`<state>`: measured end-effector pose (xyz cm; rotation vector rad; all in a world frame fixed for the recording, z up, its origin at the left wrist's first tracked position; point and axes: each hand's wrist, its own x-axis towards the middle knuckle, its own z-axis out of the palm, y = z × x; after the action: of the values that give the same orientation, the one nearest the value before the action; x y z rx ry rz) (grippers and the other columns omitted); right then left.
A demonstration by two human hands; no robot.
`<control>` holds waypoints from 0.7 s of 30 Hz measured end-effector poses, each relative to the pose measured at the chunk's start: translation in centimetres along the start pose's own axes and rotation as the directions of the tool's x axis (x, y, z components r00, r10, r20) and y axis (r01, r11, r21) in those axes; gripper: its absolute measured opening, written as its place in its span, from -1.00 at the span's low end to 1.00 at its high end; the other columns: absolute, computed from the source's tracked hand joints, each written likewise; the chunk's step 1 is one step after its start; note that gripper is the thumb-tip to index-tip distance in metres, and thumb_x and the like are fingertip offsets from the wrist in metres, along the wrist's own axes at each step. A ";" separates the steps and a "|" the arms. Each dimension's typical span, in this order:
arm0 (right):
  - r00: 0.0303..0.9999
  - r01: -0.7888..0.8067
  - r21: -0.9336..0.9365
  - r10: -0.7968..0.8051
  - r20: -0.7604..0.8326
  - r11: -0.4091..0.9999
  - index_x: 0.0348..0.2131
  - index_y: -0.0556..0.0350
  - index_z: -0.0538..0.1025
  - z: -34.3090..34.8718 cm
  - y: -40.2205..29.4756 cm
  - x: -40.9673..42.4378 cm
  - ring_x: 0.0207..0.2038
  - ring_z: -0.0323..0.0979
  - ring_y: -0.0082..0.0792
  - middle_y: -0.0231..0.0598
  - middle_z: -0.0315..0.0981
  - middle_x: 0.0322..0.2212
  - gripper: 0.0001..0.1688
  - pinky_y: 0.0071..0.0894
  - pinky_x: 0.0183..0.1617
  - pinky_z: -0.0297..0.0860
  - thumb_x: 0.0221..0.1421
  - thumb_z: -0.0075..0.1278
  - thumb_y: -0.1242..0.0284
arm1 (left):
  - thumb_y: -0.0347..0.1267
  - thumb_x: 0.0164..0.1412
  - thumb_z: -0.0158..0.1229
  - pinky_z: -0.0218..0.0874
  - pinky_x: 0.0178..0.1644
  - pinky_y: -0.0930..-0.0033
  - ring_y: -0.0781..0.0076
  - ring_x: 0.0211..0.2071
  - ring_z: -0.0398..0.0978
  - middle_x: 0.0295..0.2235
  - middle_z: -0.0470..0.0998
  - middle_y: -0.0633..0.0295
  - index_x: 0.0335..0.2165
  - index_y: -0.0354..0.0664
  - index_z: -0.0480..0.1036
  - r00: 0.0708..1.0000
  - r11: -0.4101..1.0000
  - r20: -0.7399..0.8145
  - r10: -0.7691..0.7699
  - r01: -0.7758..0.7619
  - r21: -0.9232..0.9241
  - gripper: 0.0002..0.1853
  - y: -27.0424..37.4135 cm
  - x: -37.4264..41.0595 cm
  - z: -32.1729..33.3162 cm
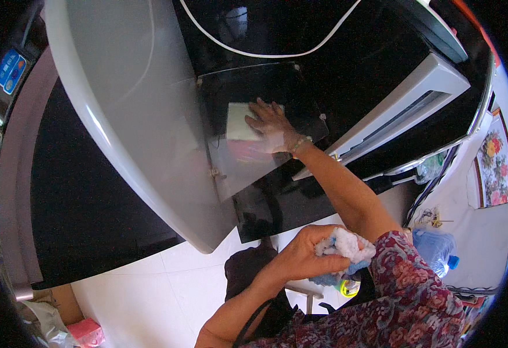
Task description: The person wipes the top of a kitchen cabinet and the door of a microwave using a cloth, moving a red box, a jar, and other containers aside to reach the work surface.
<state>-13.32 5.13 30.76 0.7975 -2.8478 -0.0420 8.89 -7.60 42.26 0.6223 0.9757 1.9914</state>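
My left hand [310, 254] grips a bunched white and blue fluffy cloth [345, 248] low in front of my floral shirt. My right hand [273, 124], with a beaded bracelet at the wrist, is spread palm down, fingers apart, over a pale square item [238, 124] with pink at its lower edge. Around it on the glossy black surface [350, 69] shows a clear panel [308, 93] with small fittings at its corners. Left of this hand rises a large grey panel [149, 108] with a white curved rim. Whether my right palm touches the pale item is unclear.
A white cable [262, 55] curves across the black surface. A silver slotted frame [389, 108] lies on the right. Beyond the edge are a large blue plastic bottle [434, 250] and a framed flower picture [493, 165]. A pink box [86, 332] sits low on the left.
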 end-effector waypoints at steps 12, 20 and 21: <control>0.530 -0.353 0.749 0.779 -0.334 0.561 -0.05 0.05 0.27 6.2 -5.9 -5.0 0.04 0.06 0.03 -0.05 0.14 -0.03 -0.44 0.00 0.08 -0.01 -0.01 -0.17 0.17 | -0.43 -0.24 0.21 0.18 -0.22 0.49 0.48 -0.35 0.40 -0.40 0.46 0.20 -0.35 -0.35 0.44 0.999 1.000 -0.022 0.027 -0.027 0.003 -0.65 -0.1 -0.2 -0.7; 0.672 0.150 0.741 0.618 0.409 -0.654 -0.23 0.13 0.39 3.9 -3.5 -1.1 -0.34 0.38 -0.37 -0.26 0.39 -0.33 -0.54 -0.36 -0.35 0.36 0.00 -0.07 0.15 | -0.33 -0.12 0.23 0.24 -0.25 0.50 0.57 -0.41 0.43 -0.44 0.48 0.28 -0.29 -0.21 0.45 0.999 0.999 -0.028 0.035 -0.036 -0.037 -0.66 -0.4 0.1 -1.0; 0.642 0.098 0.784 0.641 0.421 -0.613 -0.26 0.14 0.40 4.0 -3.1 -0.5 -0.37 0.38 -0.37 -0.24 0.39 -0.35 -0.55 -0.37 -0.36 0.36 -0.01 -0.06 0.15 | -0.32 -0.12 0.23 0.23 -0.26 0.51 0.57 -0.42 0.42 -0.44 0.48 0.28 -0.29 -0.21 0.45 0.999 0.999 -0.033 0.024 -0.026 -0.037 -0.65 -0.5 0.0 -1.1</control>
<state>-12.04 2.69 26.51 -0.5028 -1.3846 2.6984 8.34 -7.85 41.22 0.5857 0.9519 2.0430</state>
